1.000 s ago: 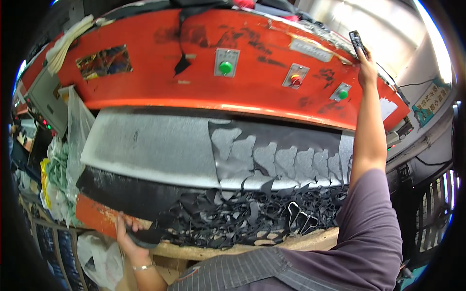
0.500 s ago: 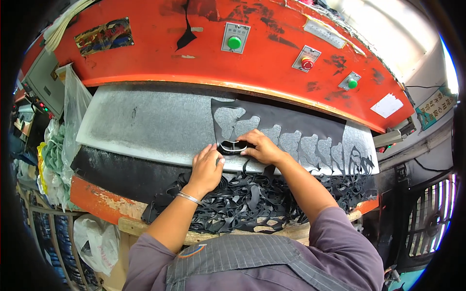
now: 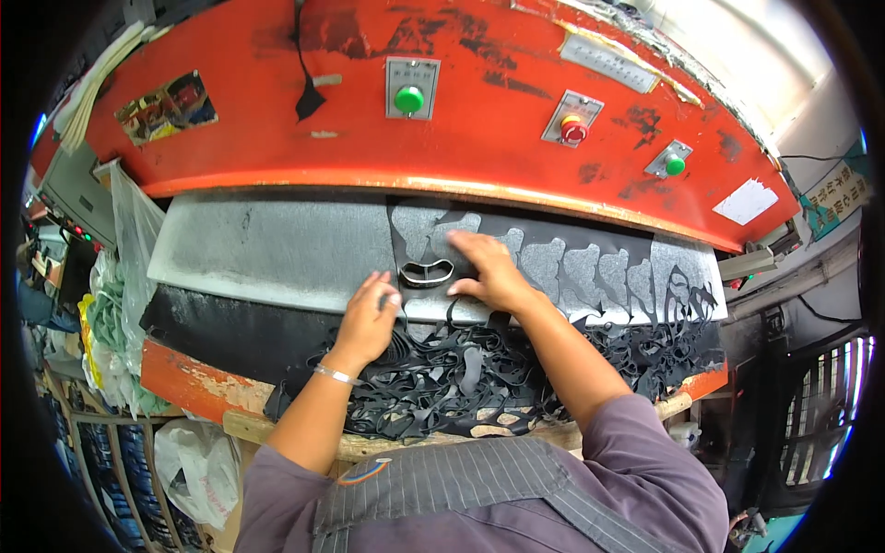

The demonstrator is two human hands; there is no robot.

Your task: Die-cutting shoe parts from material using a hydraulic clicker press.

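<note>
A metal cutting die, a rounded loop with a bar inside, rests at the lower edge of a black sheet. The sheet lies on a grey metal plate and has a row of shaped holes cut through it. Just left of the die, my left hand is raised a little, fingers loosely extended and holding nothing. To its right, my right hand has the thumb spread from the fingers, which reach over the cut sheet. Neither hand appears to touch the die.
Tangled black offcuts pile along the near edge. Behind the plate stands an orange machine beam with a green button, a red button and another green button. Plastic bags hang at left.
Both hands have let go of the cutting die and drawn apart from it. My right hand opened, and my left moved back toward me. The head view has shifted slightly.
</note>
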